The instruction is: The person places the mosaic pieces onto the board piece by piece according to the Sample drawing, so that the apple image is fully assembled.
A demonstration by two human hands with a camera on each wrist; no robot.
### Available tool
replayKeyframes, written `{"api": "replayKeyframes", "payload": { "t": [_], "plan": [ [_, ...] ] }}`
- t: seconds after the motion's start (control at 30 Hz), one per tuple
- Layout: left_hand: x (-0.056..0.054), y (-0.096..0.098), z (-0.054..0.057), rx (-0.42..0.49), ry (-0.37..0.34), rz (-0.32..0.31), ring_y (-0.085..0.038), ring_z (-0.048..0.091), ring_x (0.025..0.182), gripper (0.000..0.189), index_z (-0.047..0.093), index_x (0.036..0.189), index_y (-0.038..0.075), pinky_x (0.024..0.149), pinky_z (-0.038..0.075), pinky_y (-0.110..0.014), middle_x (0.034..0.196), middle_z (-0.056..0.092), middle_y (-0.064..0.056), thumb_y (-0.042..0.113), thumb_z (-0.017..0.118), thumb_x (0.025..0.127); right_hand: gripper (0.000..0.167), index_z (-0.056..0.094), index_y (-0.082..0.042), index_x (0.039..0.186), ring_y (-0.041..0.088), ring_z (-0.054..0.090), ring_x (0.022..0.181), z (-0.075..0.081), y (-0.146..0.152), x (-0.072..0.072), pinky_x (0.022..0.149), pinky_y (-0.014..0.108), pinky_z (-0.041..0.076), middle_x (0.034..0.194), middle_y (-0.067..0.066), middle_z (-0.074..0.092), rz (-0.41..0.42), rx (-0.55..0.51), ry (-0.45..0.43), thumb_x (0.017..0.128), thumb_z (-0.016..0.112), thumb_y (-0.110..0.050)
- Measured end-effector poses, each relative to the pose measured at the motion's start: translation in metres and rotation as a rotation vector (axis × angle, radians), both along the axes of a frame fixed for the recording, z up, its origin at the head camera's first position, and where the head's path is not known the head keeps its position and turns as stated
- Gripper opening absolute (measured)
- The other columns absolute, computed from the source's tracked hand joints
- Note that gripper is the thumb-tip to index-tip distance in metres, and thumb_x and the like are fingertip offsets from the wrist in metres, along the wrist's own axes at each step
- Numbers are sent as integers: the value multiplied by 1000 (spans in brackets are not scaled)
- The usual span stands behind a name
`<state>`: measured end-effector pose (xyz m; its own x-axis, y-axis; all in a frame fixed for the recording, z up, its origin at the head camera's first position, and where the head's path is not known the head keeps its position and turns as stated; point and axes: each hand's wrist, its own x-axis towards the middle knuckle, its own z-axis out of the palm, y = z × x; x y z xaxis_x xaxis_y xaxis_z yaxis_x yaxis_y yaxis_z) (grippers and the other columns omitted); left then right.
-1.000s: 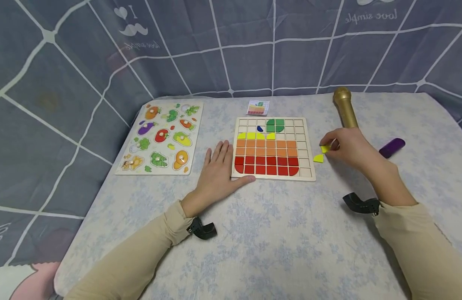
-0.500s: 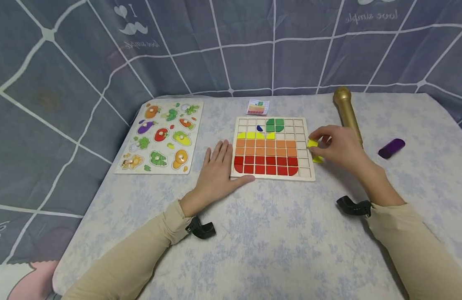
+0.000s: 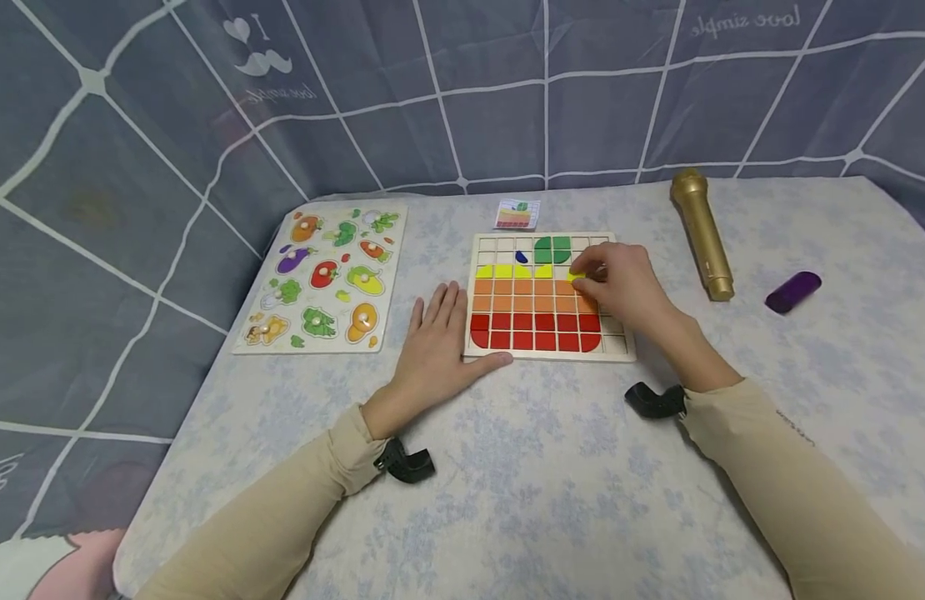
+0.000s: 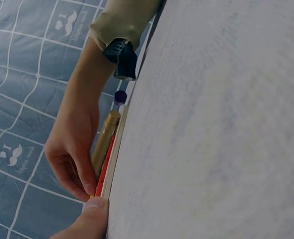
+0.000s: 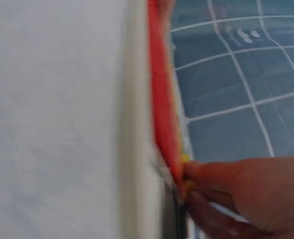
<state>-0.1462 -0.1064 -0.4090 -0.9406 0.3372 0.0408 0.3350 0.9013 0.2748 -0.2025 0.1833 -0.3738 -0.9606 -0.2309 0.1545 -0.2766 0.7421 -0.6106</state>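
Observation:
A wooden grid board (image 3: 616, 346) lies on the table, with red, orange, yellow and green tiles and one small blue piece set in its squares. My right hand (image 3: 631, 287) is over the board's right part and pinches a yellow tile (image 3: 575, 276) between thumb and fingers, just above the orange rows. Yellow also shows at those fingertips in the right wrist view; whether it is more than one tile, I cannot tell. My left hand (image 3: 432, 346) rests flat at the board's left edge, fingers straight, its thumb along the front edge.
Behind the board lies a small picture card (image 3: 517, 214). A vegetable puzzle board (image 3: 323, 275) is at the left. To the right are a gold microphone-shaped object (image 3: 704, 237) and a purple cylinder (image 3: 793, 292). A tiled-pattern curtain (image 3: 492, 100) hangs behind the table.
My right hand has moved left from beside the board to over it, carrying yellow. The yellow tiles seen right of the board no longer show there. My left hand has stayed put.

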Motion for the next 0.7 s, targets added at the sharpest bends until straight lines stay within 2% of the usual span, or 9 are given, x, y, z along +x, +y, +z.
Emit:
{"api": "replayKeyframes", "payload": {
  "t": [0.2,0.37,0.57,0.7],
  "plan": [
    [0,1,-2,-1,-5,2,-29,6,166,121,16,168,1,133,1,-56,177,13,-16,83,57,89,14,80,1,108,38,76,103,-14,-4,-1,95,55,59,110,20,79,-32,-80,125,95,76,-1],
    [1,1,0,6,-8,1,-29,7,166,120,16,168,0,133,2,-56,177,14,-16,81,58,89,13,81,2,105,37,77,103,-25,-8,-2,94,53,60,109,19,79,-41,-141,190,93,76,3],
    [2,1,1,6,-15,0,-29,6,166,120,15,168,1,133,1,-56,177,13,-16,81,57,90,11,82,1,103,36,77,101,-27,-10,-1,91,52,61,107,18,80,-34,-131,224,93,77,2],
    [3,0,2,-4,-7,-1,-29,6,166,120,15,168,1,133,1,-56,177,12,-16,82,57,90,14,81,1,107,37,77,104,-20,-5,0,93,52,60,111,19,78,-13,-109,188,95,76,0]
  ]
}}
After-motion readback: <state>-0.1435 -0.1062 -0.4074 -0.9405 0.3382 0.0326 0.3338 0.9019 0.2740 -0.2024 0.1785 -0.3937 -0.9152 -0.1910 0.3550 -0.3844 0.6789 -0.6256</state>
